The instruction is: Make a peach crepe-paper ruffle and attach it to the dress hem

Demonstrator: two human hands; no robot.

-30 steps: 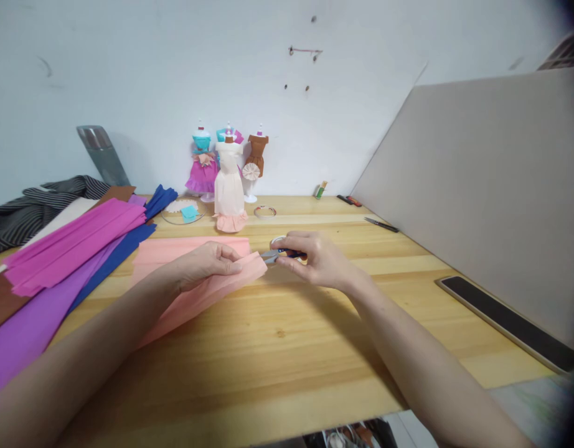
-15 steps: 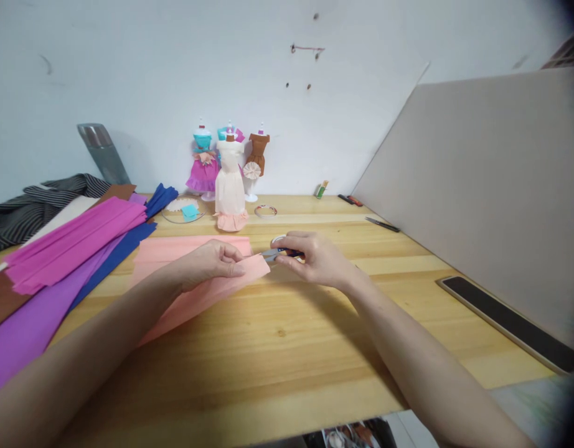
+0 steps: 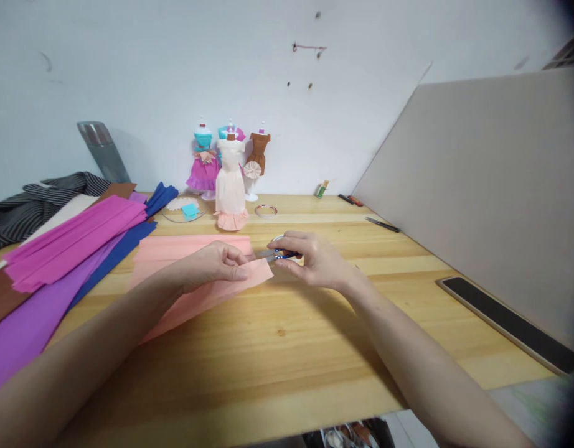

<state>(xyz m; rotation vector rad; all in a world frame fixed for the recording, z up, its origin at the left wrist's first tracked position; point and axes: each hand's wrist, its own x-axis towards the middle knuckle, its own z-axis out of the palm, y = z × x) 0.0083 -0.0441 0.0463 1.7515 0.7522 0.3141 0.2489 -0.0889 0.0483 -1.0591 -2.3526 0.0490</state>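
Observation:
My left hand (image 3: 211,266) pinches the near end of a folded strip of peach crepe paper (image 3: 198,298) that lies across the wooden table (image 3: 287,348). My right hand (image 3: 310,258) is closed on small blue-handled scissors (image 3: 278,254), whose blades point left into the paper's edge beside my left fingertips. A second flat peach sheet (image 3: 175,247) lies just behind the strip.
Magenta (image 3: 72,239), purple (image 3: 30,323) and blue (image 3: 114,255) paper sheets are stacked at the left. Small dress mannequins (image 3: 230,180) stand at the back by the wall. A grey board (image 3: 483,186) leans at the right, with a dark tablet (image 3: 506,320) below it.
The scissors have advanced left into the peach strip, and the strip's free end has shifted slightly right and flattened. Both hands stay almost where they were.

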